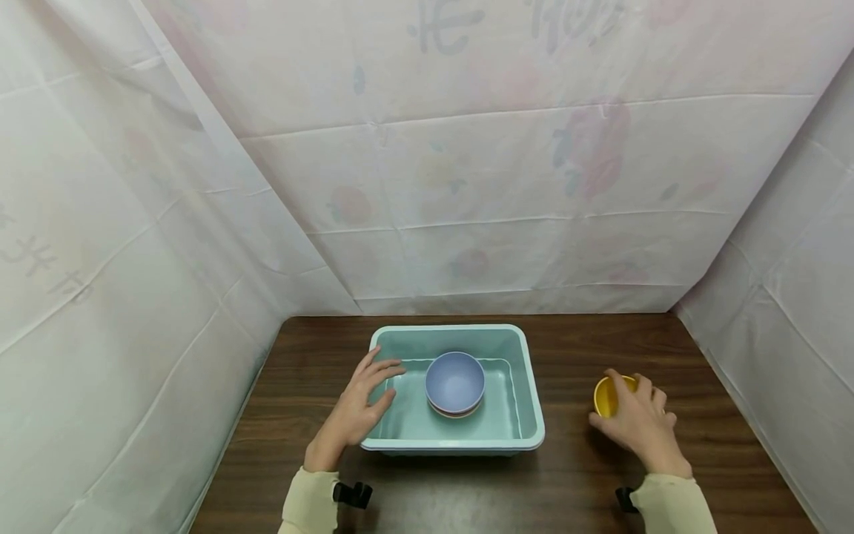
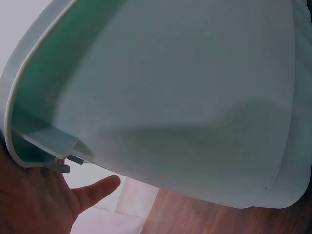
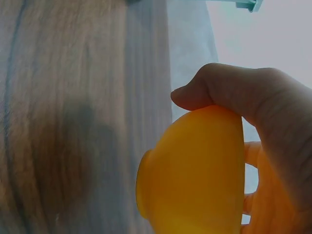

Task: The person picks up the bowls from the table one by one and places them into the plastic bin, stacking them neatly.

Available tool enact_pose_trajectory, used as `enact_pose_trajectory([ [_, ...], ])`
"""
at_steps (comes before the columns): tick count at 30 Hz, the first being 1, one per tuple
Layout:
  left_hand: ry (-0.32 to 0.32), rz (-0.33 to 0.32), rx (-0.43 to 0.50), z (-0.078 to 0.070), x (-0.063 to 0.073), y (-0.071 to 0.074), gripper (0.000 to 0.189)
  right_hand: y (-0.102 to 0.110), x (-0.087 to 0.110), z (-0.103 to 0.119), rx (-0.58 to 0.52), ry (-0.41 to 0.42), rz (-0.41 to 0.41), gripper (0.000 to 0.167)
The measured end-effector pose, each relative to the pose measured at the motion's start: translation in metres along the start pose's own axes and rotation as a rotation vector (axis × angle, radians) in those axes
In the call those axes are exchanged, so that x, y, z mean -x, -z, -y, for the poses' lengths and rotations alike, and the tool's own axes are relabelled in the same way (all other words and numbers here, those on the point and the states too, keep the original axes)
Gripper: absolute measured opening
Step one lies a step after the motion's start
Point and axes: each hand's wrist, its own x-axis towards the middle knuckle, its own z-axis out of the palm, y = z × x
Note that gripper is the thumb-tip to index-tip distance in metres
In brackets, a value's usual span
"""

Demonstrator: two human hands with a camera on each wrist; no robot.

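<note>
My right hand (image 1: 637,419) grips a yellow bowl (image 1: 603,398) by its rim, right of the basin. In the right wrist view the thumb lies against the outside of the yellow bowl (image 3: 195,165), whose foot is clear of the wooden surface. At the left side of a pale green basin (image 1: 454,445), my left hand (image 1: 360,404) has its fingers spread and extended over the rim. The left wrist view shows that hand (image 2: 44,200) close by the rim and the basin's outer wall (image 2: 195,97). Inside the basin sits a blue-purple bowl (image 1: 455,382), stacked on another with a pinkish rim.
A dark brown wooden table (image 1: 567,489) carries the basin. White cloth with faded fruit prints hangs behind (image 1: 494,185) and along the left and right sides. Bare wood lies between the basin and the yellow bowl.
</note>
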Motion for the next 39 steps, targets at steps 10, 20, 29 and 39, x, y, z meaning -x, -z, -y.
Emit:
enact_pose_trajectory([
  [10, -0.005, 0.000, 0.009, 0.000, 0.000, 0.000, 0.033, 0.009, -0.005, 0.020, 0.014, 0.077, -0.073, 0.089],
  [20, -0.018, -0.007, 0.010, 0.000, 0.000, 0.001, 0.033, 0.026, -0.014, 0.042, 0.049, 0.152, -0.126, 0.088],
  [29, -0.021, -0.006, -0.001, 0.000, 0.000, 0.001, 0.032, 0.040, -0.022, 0.059, 0.069, 0.218, -0.151, 0.089],
  [39, -0.007, 0.004, -0.005, -0.002, 0.000, 0.001, 0.034, 0.053, -0.029, 0.082, 0.091, 0.259, -0.157, 0.088],
])
